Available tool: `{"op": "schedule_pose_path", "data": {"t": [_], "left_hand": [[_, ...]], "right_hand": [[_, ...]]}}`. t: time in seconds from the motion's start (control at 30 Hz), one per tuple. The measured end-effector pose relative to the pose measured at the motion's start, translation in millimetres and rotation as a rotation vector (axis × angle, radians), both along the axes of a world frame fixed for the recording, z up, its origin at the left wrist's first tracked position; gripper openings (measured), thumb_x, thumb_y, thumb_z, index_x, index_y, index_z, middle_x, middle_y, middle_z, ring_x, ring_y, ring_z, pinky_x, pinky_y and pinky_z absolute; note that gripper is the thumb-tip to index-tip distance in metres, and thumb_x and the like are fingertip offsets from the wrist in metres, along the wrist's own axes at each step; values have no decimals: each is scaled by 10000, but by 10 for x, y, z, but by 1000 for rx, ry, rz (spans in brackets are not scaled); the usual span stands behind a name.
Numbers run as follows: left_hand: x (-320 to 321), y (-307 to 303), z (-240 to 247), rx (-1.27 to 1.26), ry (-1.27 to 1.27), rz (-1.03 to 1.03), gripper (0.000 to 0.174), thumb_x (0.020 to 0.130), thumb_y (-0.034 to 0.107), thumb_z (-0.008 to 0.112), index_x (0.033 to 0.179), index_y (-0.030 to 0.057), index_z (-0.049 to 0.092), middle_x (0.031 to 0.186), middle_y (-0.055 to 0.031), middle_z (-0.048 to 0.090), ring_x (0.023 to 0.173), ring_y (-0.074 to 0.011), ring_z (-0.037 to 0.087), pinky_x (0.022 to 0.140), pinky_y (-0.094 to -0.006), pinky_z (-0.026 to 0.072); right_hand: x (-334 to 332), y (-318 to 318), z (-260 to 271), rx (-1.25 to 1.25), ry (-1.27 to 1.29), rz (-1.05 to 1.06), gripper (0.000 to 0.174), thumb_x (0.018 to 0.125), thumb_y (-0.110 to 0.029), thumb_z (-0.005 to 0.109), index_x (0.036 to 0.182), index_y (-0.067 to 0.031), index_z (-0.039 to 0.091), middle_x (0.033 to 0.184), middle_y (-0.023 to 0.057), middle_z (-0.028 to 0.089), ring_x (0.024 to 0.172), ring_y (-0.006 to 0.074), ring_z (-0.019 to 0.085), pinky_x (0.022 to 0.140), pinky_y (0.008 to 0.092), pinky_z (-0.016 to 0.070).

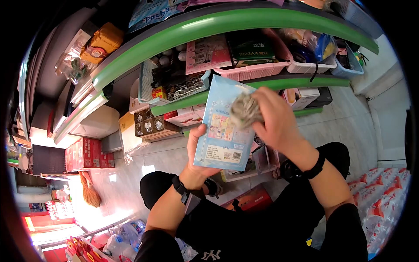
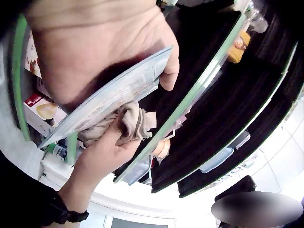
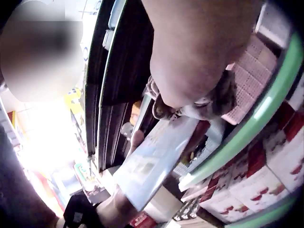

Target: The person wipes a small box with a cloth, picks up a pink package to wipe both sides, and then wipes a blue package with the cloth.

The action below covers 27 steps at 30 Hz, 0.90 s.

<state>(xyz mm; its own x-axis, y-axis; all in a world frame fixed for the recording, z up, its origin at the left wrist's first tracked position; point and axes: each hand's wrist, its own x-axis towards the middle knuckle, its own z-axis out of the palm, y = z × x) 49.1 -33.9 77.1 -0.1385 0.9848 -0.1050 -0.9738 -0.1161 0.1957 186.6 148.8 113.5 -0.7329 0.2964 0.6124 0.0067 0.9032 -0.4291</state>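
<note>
A flat, light blue package (image 1: 214,115) with small printed pictures and a barcode label is held up in the head view. My left hand (image 1: 194,163) grips its lower left edge, thumb on the printed face and fingers hidden behind. Bunched in my right hand (image 1: 278,122) is a grey, crumpled cloth (image 1: 245,110), which lies against the upper right of that face. In the left wrist view the package (image 2: 118,92) appears nearly edge-on, with the cloth (image 2: 135,121) under it. The right wrist view shows the cloth (image 3: 164,110) at the package's (image 3: 152,159) top end.
Green-edged shelves (image 1: 183,32) curve across in front, holding a blue basket (image 1: 146,83), a pink basket (image 1: 257,72) and a white basket (image 1: 312,66). Below are a red box (image 1: 253,198) and a tiled floor (image 1: 148,157). Plastic-wrapped packs (image 1: 379,196) stand at the right.
</note>
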Motion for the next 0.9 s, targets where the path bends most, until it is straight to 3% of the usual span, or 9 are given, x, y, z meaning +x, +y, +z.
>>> {"op": "schedule_pose_path", "data": {"t": [0.03, 0.1, 0.33, 0.5, 0.57, 0.67, 0.8, 0.9], "left_hand": [[-33, -9, -71, 33, -29, -46, 735, 916, 461, 605, 1517, 57, 479, 1492, -188, 569, 1327, -394, 578, 1148, -580, 419], [-46, -39, -107, -51, -5, -42, 723, 920, 442, 596, 1516, 50, 478, 1479, -186, 582, 1309, -397, 592, 1139, -579, 430], [-17, -19, -149, -66, 42, -18, 695, 926, 421, 567, 1493, 26, 491, 1458, -191, 593, 1292, -368, 607, 1123, -542, 455], [12, 53, -138, -84, 75, 69, 696, 1008, 519, 507, 1488, 16, 483, 1452, -202, 582, 1304, -358, 594, 1122, -510, 464], [13, 51, -147, -81, 32, 59, 726, 1053, 589, 437, 1510, 25, 456, 1477, -204, 556, 1323, -361, 579, 1127, -519, 459], [67, 27, -70, -104, 107, -15, 722, 1041, 583, 479, 1519, 43, 454, 1477, -171, 561, 1317, -329, 580, 1121, -499, 459], [128, 9, -94, -200, 221, -59, 716, 1029, 540, 511, 1536, 40, 436, 1491, -171, 552, 1316, -343, 582, 1109, -510, 465], [60, -56, -142, -208, 232, -173, 708, 958, 336, 554, 1579, 44, 376, 1504, -184, 533, 1329, -344, 566, 1129, -498, 447]], "right_hand": [[-10, 76, 2, 3, 14, -45, 404, 732, -84, 740, 1088, 2, 571, 1047, 179, 586, 957, 406, 613, 800, 478, 501], [-14, 190, 6, 9, 44, -138, 388, 745, -80, 727, 1083, 13, 561, 1024, 188, 572, 948, 424, 598, 792, 485, 492], [121, 50, 49, -39, -124, 1, 395, 767, -105, 734, 1100, 11, 554, 1026, 181, 581, 952, 401, 615, 789, 487, 499], [118, -491, -74, -79, -116, 248, 409, 743, -110, 743, 1094, 1, 566, 1033, 156, 591, 935, 362, 632, 793, 477, 516], [98, -445, -68, -76, -106, 215, 424, 727, -115, 746, 1093, 2, 567, 1048, 155, 587, 928, 365, 624, 795, 473, 513], [77, -319, -12, -67, -104, 110, 458, 708, -119, 747, 1109, 12, 568, 1090, 166, 581, 931, 369, 614, 802, 465, 505], [15, -117, -10, -52, 19, -51, 503, 674, -77, 723, 1137, 38, 565, 1123, 185, 559, 1015, 402, 572, 878, 476, 462], [-7, -11, 13, -179, 83, -98, 541, 750, -60, 699, 1256, 43, 541, 1218, 202, 580, 1119, 383, 565, 989, 459, 424]]}}
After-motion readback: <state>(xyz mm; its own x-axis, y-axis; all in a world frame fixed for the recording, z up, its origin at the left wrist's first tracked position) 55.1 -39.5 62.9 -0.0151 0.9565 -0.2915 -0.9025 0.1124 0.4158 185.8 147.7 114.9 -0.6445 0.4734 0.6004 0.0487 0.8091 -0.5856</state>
